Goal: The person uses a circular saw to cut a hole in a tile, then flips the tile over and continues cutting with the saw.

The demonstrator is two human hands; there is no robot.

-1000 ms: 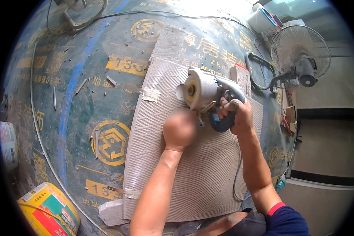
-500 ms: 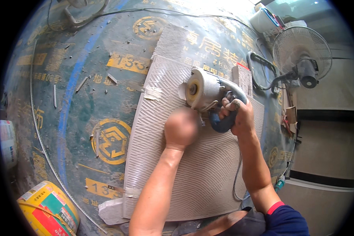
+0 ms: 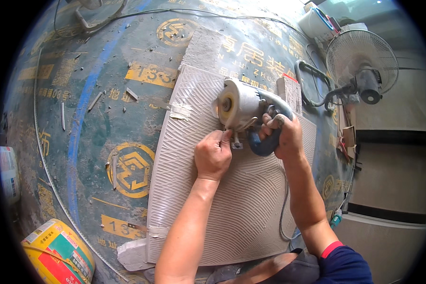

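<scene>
A handheld tile cutter (image 3: 244, 104) with a silver-grey body and a dark loop handle rests tilted over a large ribbed-back tile (image 3: 208, 199). My right hand (image 3: 286, 137) is wrapped round its handle. Closed, with thumb and fingers pinched, my left hand (image 3: 214, 154) is at the cutter's near lower edge; my knuckles hide the exact spot it grips. The round yellowish hub of the cutter faces left. A pale taped patch (image 3: 180, 111) lies on the tile left of the cutter. From the handle side, a cord (image 3: 284, 213) runs down over the tile.
A standing fan (image 3: 362, 64) and a block (image 3: 289, 94) are at the right. At lower left stands a yellow bucket (image 3: 59, 253). Printed protective sheeting (image 3: 90, 165) covers the floor, with scattered scraps. Tile-like panels (image 3: 388, 175) line the right side.
My left hand, blurred before, now shows clearly, pinched at the cutter's edge. The cutter has shifted slightly left and up in the view, with my right hand still on its handle.
</scene>
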